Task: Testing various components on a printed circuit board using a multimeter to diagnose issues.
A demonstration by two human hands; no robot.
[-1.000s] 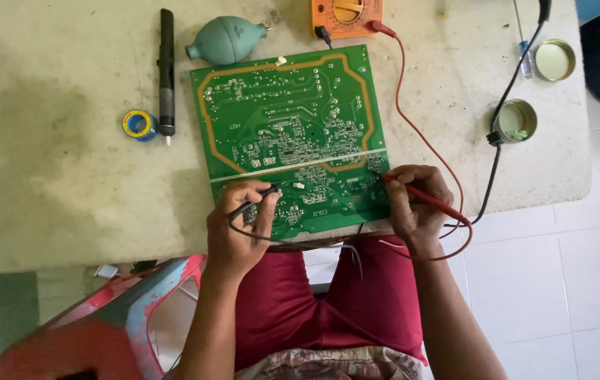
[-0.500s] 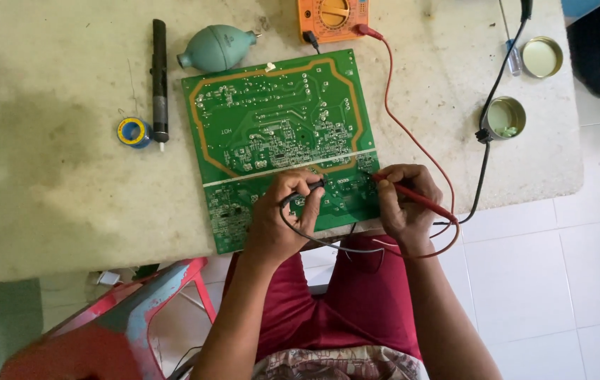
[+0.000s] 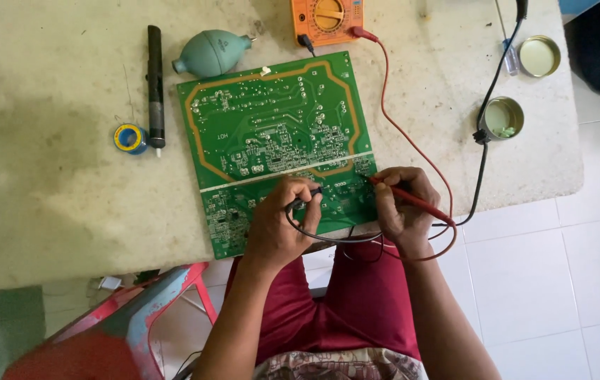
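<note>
A large green circuit board (image 3: 272,134) lies solder side up on the worn table (image 3: 46,176). My left hand (image 3: 279,225) pinches a black test probe (image 3: 305,200) with its tip on the board's lower part. My right hand (image 3: 402,204) holds a red test probe (image 3: 409,198), tip touching the board near its right edge. Red and black leads run from the probes up to an orange multimeter (image 3: 325,17) at the table's far edge.
A teal rubber blower bulb (image 3: 212,53), a black pen-shaped tool (image 3: 155,84) and a blue solder spool (image 3: 129,138) lie left of the board. Two round tins (image 3: 503,117) (image 3: 538,55) and a black cable sit at right. A red plastic stool (image 3: 124,324) stands below.
My left hand has moved rightward along the board's lower part with the black probe, closer to my right hand. The right hand has stayed near the board's right edge.
</note>
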